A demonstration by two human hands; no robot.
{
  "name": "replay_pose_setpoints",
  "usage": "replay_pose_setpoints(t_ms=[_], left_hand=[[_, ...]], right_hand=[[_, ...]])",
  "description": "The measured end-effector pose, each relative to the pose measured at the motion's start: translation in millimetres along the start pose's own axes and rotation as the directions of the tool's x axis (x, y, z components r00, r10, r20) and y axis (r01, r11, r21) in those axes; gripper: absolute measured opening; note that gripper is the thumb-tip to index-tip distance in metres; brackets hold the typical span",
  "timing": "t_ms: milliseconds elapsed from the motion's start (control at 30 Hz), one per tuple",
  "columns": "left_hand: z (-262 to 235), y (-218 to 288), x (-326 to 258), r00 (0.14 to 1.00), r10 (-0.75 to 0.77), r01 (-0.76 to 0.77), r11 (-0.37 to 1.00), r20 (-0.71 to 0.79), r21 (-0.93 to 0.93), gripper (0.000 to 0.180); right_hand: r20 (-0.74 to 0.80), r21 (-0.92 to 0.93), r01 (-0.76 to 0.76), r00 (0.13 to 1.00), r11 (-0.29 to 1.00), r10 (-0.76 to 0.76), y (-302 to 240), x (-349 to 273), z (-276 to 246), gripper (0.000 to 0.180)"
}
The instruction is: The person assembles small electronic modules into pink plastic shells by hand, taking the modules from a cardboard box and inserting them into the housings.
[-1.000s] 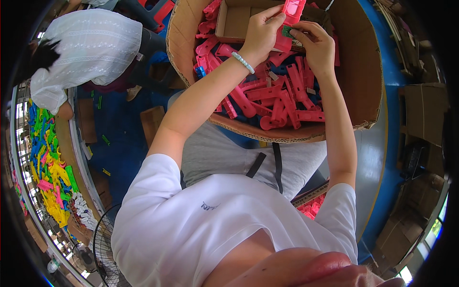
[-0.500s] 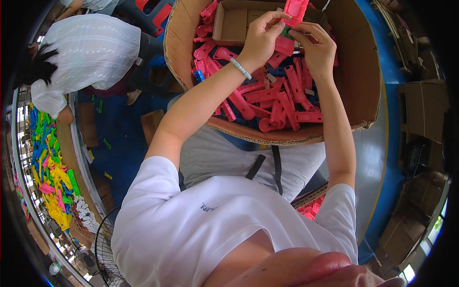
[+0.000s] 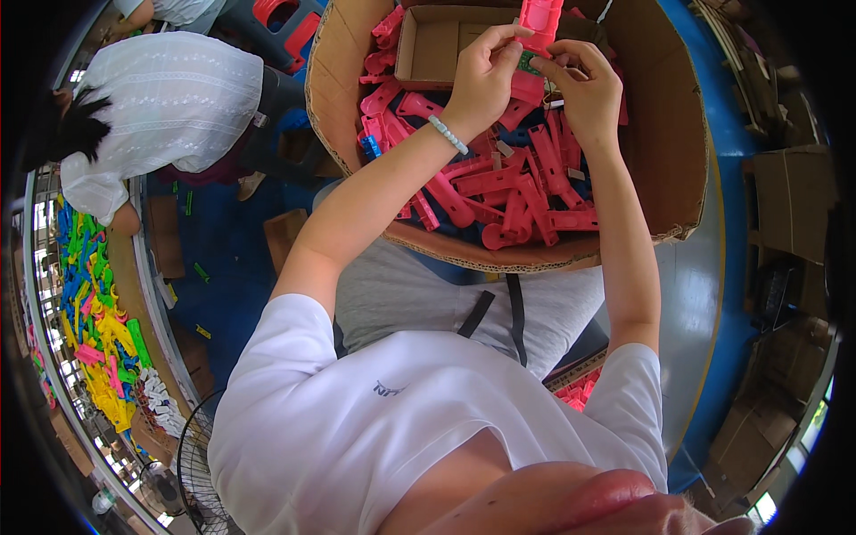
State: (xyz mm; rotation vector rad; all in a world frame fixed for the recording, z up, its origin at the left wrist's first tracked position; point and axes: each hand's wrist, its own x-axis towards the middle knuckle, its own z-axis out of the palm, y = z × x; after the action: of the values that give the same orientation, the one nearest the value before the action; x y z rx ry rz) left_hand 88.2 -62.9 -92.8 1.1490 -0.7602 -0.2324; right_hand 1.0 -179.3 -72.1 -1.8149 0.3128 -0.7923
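Note:
My left hand, with a beaded bracelet at its wrist, is closed on a pink plastic shell at the top edge of the view. Pinched in my right hand is a small green circuit board, right beside the shell's lower end. Both hands are above a large cardboard box in front of me. Inside it lie many loose pink plastic parts, some with small pale pieces attached. A blue piece lies at the box's left side.
A smaller cardboard box sits within the large one. To the left, another person bends over a long table of coloured plastic parts. A fan stands at lower left, and cartons are stacked at right.
Both hands have shifted slightly left, carrying the shell and the circuit board with them. My right fingers are a little closer to the shell's lower end.

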Motion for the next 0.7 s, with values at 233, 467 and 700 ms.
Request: replay_pose_setpoints(t_ms=[233, 467, 700], left_hand=[[-2.7, -0.3, 2.0, 0.990, 0.104, -0.084, 0.976, -0.092, 0.200, 0.019], [-0.4, 8.3, -1.4, 0.993, 0.116, -0.111, 0.977, -0.016, 0.184, 0.021], [1.3, 8.8, -3.4, 0.999, 0.048, -0.046, 0.996, -0.018, 0.081, 0.019]], right_hand=[[0.077, 0.236, -0.177, 0.984, 0.955, 0.163, 3.0, 3.4, -5.0, 0.015], [0.105, 0.319, -0.245, 0.969, 0.915, 0.223, -1.0, 4.2, -7.2, 0.017], [0.098, 0.340, -0.279, 0.960, 0.898, 0.261, -1.2, 0.3, -6.0, 0.018]])
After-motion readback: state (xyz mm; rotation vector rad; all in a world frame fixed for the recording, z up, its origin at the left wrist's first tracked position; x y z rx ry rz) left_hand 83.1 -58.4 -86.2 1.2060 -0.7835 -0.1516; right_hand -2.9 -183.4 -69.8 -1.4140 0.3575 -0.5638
